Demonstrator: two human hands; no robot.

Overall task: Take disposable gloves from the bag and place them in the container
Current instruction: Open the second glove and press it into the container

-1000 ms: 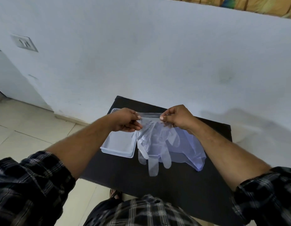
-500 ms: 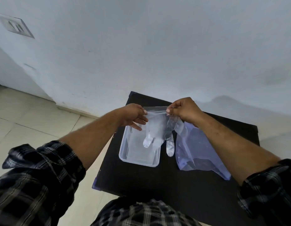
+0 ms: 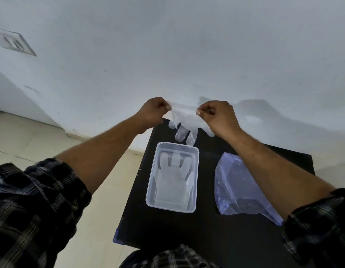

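A clear disposable glove hangs fingers down, stretched by its cuff between my left hand and my right hand. Both hands pinch the cuff, raised beyond the far end of the container. The clear rectangular plastic container sits on the black table, and a flat glove lies inside it. The bluish translucent bag lies flat on the table to the right of the container, partly under my right forearm.
The small black table stands against a white wall. Beige tiled floor lies to the left. A wall switch plate is at the upper left. My checked sleeves fill the lower corners.
Both hands have lifted the glove up and away, from over the container to beyond its far end. The view has tilted down, so the container and bag now sit lower in the frame.
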